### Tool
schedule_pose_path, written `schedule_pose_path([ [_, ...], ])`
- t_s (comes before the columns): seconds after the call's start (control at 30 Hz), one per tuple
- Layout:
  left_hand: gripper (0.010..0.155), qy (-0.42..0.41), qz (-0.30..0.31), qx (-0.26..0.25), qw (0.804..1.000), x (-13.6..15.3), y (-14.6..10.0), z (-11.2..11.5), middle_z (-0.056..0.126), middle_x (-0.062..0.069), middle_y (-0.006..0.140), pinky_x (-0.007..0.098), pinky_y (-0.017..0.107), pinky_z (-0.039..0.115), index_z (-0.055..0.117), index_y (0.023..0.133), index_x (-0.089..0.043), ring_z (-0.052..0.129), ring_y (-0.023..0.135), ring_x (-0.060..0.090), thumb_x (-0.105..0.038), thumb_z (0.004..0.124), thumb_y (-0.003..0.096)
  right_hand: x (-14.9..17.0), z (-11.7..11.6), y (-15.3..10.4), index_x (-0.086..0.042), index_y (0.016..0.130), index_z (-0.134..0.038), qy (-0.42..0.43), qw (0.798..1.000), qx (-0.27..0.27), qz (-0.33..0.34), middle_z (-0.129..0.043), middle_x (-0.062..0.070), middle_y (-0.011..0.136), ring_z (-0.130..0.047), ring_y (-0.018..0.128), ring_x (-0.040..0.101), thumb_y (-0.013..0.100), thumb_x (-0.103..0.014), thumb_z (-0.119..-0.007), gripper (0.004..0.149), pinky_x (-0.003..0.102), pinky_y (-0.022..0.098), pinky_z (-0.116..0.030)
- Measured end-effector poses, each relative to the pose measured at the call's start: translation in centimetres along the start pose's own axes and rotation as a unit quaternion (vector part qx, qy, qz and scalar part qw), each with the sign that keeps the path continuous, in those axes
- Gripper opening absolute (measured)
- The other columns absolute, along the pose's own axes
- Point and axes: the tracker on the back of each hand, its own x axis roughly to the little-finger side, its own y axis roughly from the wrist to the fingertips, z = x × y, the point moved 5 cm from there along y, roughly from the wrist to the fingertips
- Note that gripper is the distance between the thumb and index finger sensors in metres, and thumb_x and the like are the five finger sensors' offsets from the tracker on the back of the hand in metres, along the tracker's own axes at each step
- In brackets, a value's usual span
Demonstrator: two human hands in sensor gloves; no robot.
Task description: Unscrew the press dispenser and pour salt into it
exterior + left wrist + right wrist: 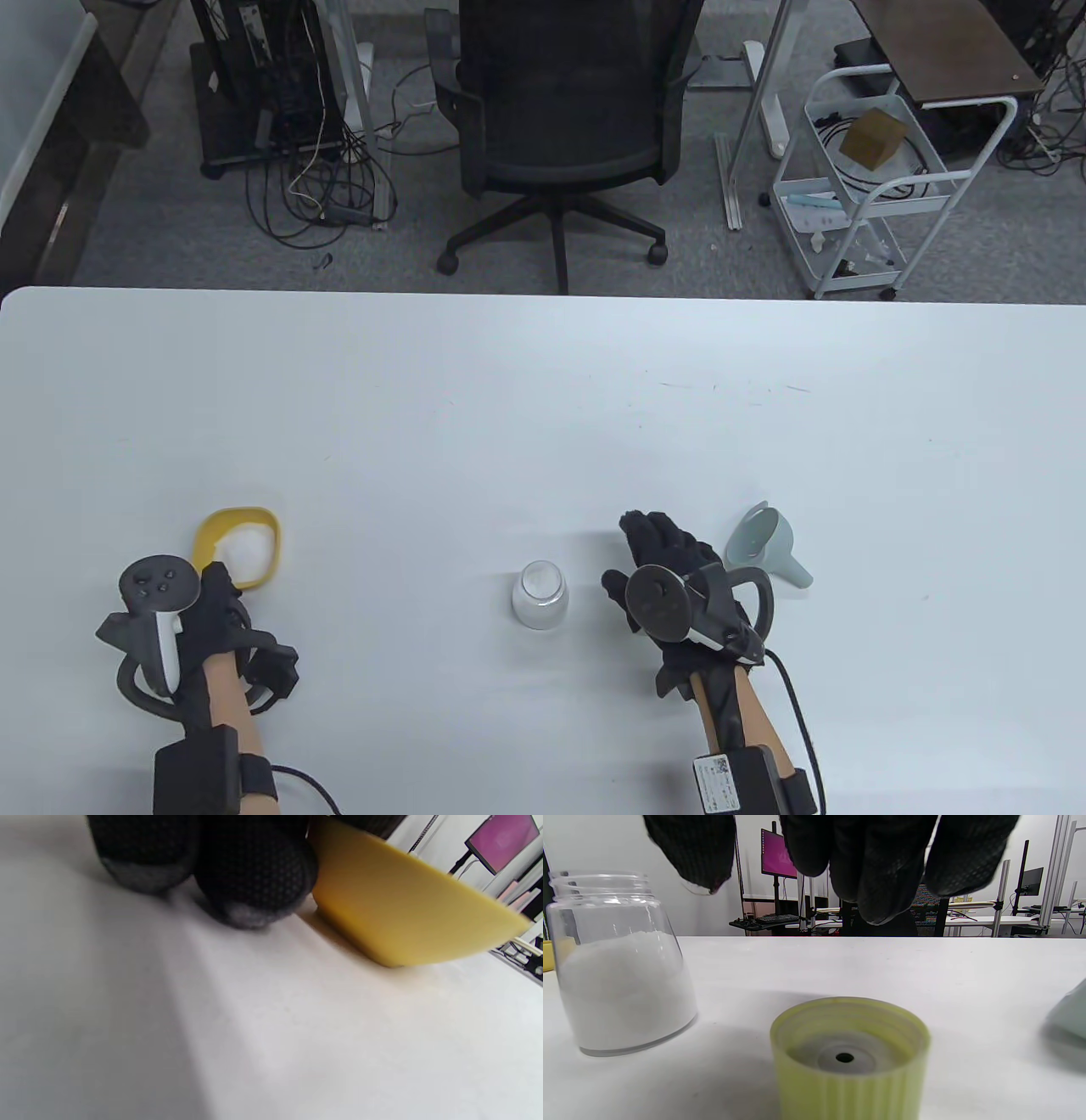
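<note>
The glass dispenser jar [540, 594] stands open at the table's middle front, part full of white salt; it also shows in the right wrist view [619, 984]. Its green cap [849, 1056] lies upside down on the table right of the jar, hidden under my hand in the table view. My right hand [666, 556] hovers open above the cap, fingers [878, 866] spread and not touching it. A yellow bowl [212, 526] with salt stands at the front left. My left hand [216, 594] holds its near rim, with fingertips [250, 870] on the table against the bowl wall [398, 904].
A pale blue funnel [768, 548] lies on its side just right of my right hand, and its edge shows in the right wrist view [1069, 1014]. An office chair [560, 110] and a white cart [865, 178] stand beyond the table's far edge.
</note>
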Motion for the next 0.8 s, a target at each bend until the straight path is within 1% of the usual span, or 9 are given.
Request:
schedule_pose_path([
  [0.03, 0.067, -0.005, -0.004, 0.009, 1.000, 0.1, 0.0, 0.1, 0.095, 0.005, 0.075, 0.039, 0.042, 0.089, 0.068, 0.109, 0.003, 0.103, 0.047, 0.010, -0.047, 0.068, 0.0641, 0.0, 0.0, 0.0, 0.003, 0.114, -0.050, 0.000, 1.000, 0.000, 0.000, -0.062, 0.033, 0.110, -0.077, 0.092, 0.050, 0.061, -0.046, -0.071, 0.075, 0.068, 0.064, -0.066],
  [0.13, 0.066, -0.022, -0.007, 0.008, 1.000, 0.3, 0.0, 0.1, 0.098, 0.004, 0.071, 0.036, 0.039, 0.091, 0.068, 0.108, 0.003, 0.105, 0.044, 0.007, -0.046, 0.070, 0.0642, 0.1, 0.1, 0.0, 0.003, 0.114, -0.051, 0.000, 1.000, 0.004, 0.000, -0.063, 0.033, 0.110, -0.078, 0.092, 0.049, 0.061, -0.046, -0.071, 0.075, 0.067, 0.064, -0.066],
  [0.2, 0.065, -0.051, -0.013, 0.016, 0.998, 0.5, 0.0, 0.3, 0.100, 0.004, 0.068, 0.035, 0.037, 0.092, 0.068, 0.108, 0.003, 0.106, 0.041, 0.007, -0.044, 0.072, 0.0640, 0.2, 0.1, -0.1, 0.003, 0.114, -0.051, 0.001, 1.000, 0.006, -0.001, -0.063, 0.033, 0.109, -0.078, 0.092, 0.049, 0.061, -0.046, -0.071, 0.075, 0.067, 0.064, -0.067],
  [0.37, 0.064, -0.091, -0.020, 0.034, 0.995, 0.9, -0.1, 0.5, 0.100, 0.003, 0.069, 0.034, 0.037, 0.093, 0.068, 0.107, 0.003, 0.107, 0.041, 0.007, -0.043, 0.074, 0.0635, 0.4, 0.2, -0.1, 0.003, 0.114, -0.052, 0.002, 1.000, 0.010, -0.003, -0.064, 0.032, 0.109, -0.078, 0.091, 0.049, 0.061, -0.045, -0.071, 0.074, 0.067, 0.064, -0.067],
  [0.43, 0.065, -0.110, -0.020, 0.053, 0.992, 0.8, -0.2, 0.8, 0.099, 0.003, 0.070, 0.034, 0.038, 0.093, 0.066, 0.108, 0.003, 0.107, 0.042, 0.008, -0.043, 0.075, 0.0634, 0.4, 0.2, -0.1, 0.003, 0.114, -0.052, 0.003, 1.000, 0.012, -0.003, -0.064, 0.032, 0.109, -0.078, 0.091, 0.049, 0.061, -0.045, -0.071, 0.074, 0.067, 0.064, -0.067],
  [0.57, 0.064, -0.142, -0.015, 0.086, 0.986, 0.4, -0.5, 1.4, 0.098, 0.007, 0.074, 0.033, 0.038, 0.094, 0.065, 0.107, 0.005, 0.108, 0.045, 0.010, -0.041, 0.075, 0.0632, 0.5, 0.2, -0.1, 0.002, 0.114, -0.052, 0.003, 1.000, 0.013, -0.004, -0.064, 0.032, 0.109, -0.078, 0.091, 0.049, 0.061, -0.045, -0.071, 0.074, 0.067, 0.064, -0.067],
  [0.8, 0.061, -0.174, 0.019, 0.111, 0.978, -1.3, -1.5, 1.3, 0.097, 0.019, 0.080, 0.027, 0.035, 0.097, 0.065, 0.104, 0.009, 0.111, 0.041, 0.005, -0.035, 0.077, 0.0620, 0.6, 0.2, -0.1, 0.002, 0.114, -0.053, 0.003, 1.000, 0.015, -0.006, -0.064, 0.032, 0.109, -0.078, 0.091, 0.049, 0.061, -0.045, -0.071, 0.073, 0.067, 0.064, -0.067],
])
